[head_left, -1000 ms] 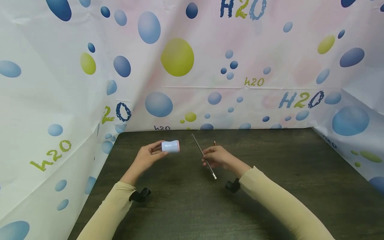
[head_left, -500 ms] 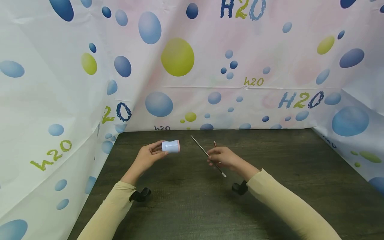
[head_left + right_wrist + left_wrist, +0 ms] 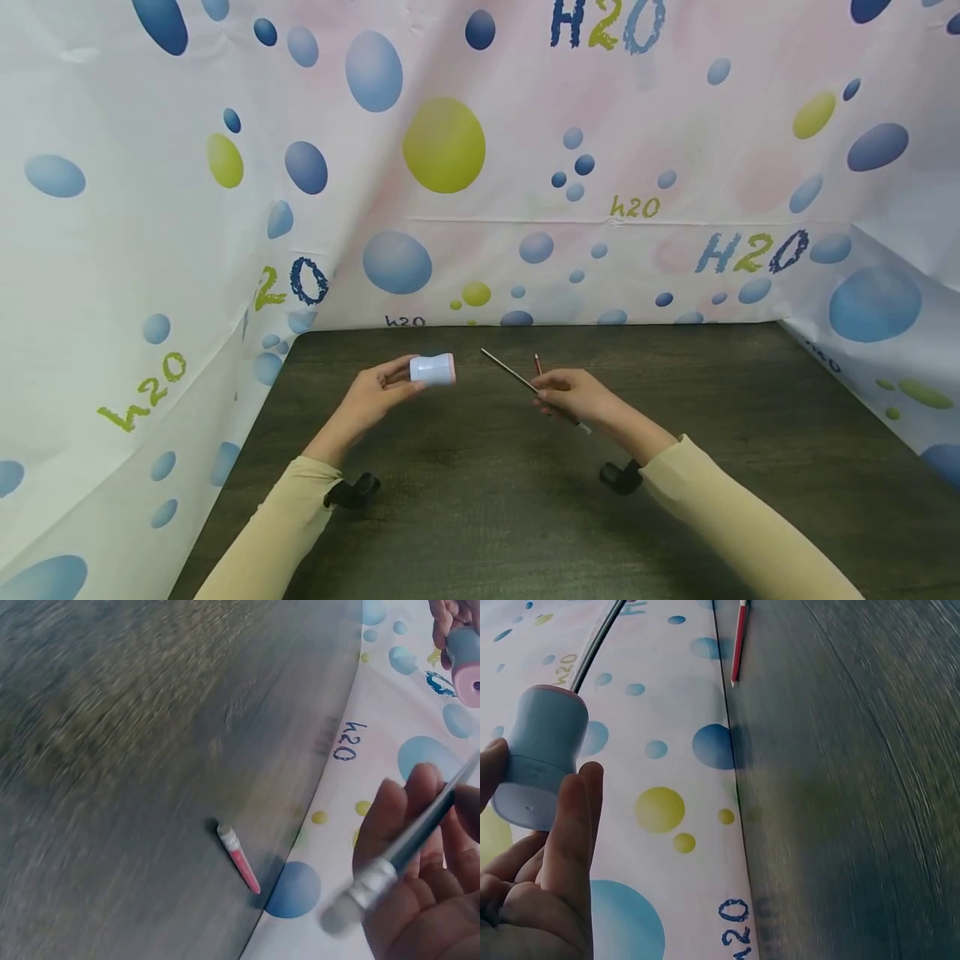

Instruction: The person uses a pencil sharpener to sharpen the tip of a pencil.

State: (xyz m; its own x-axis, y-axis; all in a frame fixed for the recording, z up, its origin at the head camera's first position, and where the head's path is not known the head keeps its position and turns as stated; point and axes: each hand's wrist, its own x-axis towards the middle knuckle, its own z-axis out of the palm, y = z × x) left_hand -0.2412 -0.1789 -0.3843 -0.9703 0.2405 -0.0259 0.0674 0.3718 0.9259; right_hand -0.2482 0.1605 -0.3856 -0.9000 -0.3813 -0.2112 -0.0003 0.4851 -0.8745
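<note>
My left hand (image 3: 367, 402) holds a light blue pencil sharpener (image 3: 432, 369) between thumb and fingers, raised over the table's far part. Its pink end, with a dark hole, faces right, as the right wrist view shows at the sharpener (image 3: 469, 675). Across from it, my right hand (image 3: 588, 398) pinches a dark pencil (image 3: 510, 372) along its shaft. That pencil slants with its tip up and left toward the sharpener, apart from it in the head view. Its white eraser end (image 3: 341, 915) sticks out near the right palm. Behind the right hand lies a red pencil (image 3: 537, 364) on the table.
The dark wooden table (image 3: 465, 517) meets a white backdrop (image 3: 525, 167) printed with blue and green dots at its back and sides. Black camera mounts sit at both wrists, the left mount (image 3: 352, 492) and the right mount (image 3: 621, 477).
My right hand has moved right, away from the sharpener, and the dark pencil now slants flatter. More of the red pencil shows. The left hand with the sharpener has stayed nearly still.
</note>
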